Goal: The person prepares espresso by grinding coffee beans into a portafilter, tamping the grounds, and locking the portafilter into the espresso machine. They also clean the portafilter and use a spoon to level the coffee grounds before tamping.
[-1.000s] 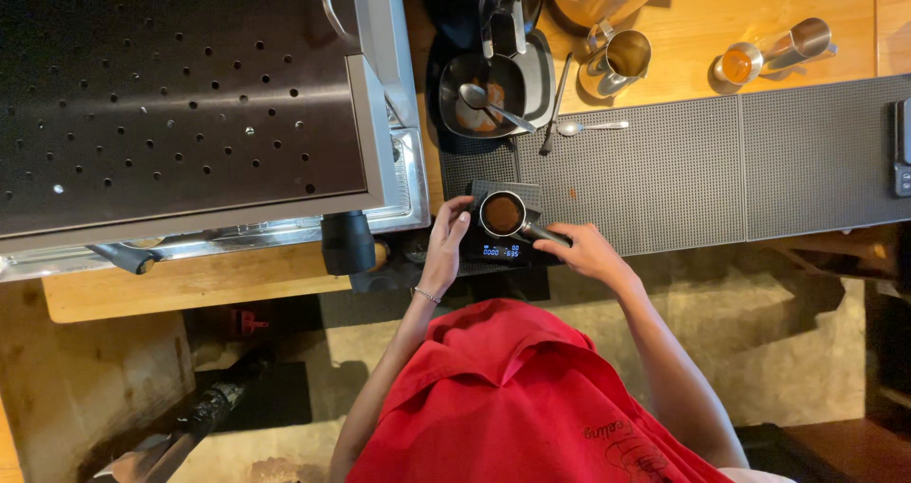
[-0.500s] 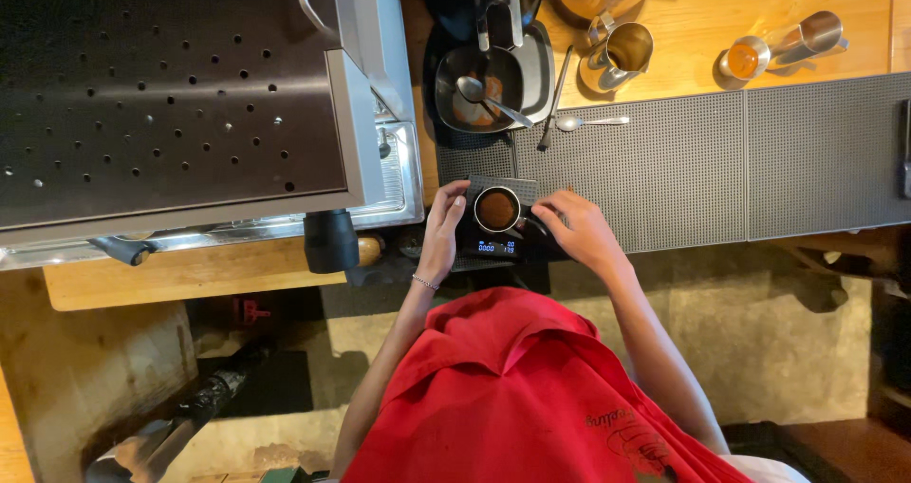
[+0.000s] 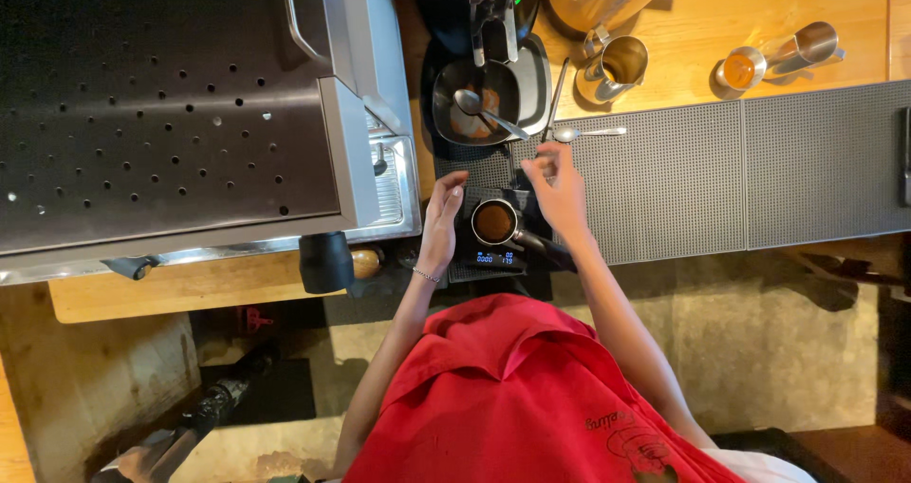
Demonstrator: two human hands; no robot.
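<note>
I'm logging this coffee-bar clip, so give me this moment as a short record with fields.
left hand: open, beside the portafilter
right hand: above the portafilter handle, fingers pinched, grasp unclear
portafilter: filled with ground coffee, resting on a small scale
nearby: spoon on grey mat; metal pitcher; espresso machine

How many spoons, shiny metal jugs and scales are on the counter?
Spoons: 2, one in the metal tray and one on the grey mat
Metal jugs: 2, upright and lying on its side
Scales: 1, under the portafilter of coffee grounds
Total: 5
</note>
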